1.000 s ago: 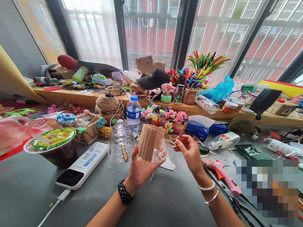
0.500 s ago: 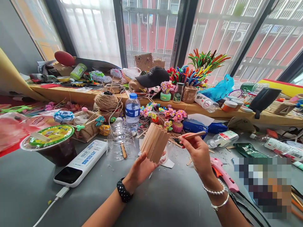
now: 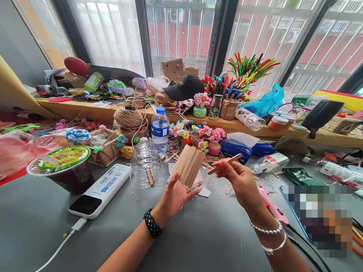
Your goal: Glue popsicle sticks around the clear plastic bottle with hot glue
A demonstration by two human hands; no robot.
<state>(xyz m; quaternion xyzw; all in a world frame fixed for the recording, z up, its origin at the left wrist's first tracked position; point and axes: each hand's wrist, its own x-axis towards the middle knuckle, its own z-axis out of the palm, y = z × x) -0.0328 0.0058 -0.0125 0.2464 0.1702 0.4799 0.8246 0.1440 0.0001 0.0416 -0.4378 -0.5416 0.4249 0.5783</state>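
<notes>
My left hand (image 3: 174,194) grips a clear plastic cup (image 3: 195,185) with several wooden craft sticks (image 3: 189,164) stuck side by side on its wall, tilted to the right. My right hand (image 3: 239,179) pinches a single wooden stick (image 3: 225,163) that lies almost level, just right of the cup. A pink glue gun (image 3: 270,206) rests on the grey table (image 3: 198,234) under my right wrist. Both hands hover above the table.
A cut clear bottle (image 3: 146,166), a water bottle (image 3: 159,128), a white power bank (image 3: 100,190) with cable, a covered bowl (image 3: 61,162), a twine ball (image 3: 129,119), paper flowers (image 3: 208,136) and loose sticks crowd the table's back. The wooden shelf (image 3: 85,109) holds a cap and pipe cleaners.
The cup with its sticks has tipped over to the right and dropped a little. The single stick in my right hand has swung from upright to nearly level.
</notes>
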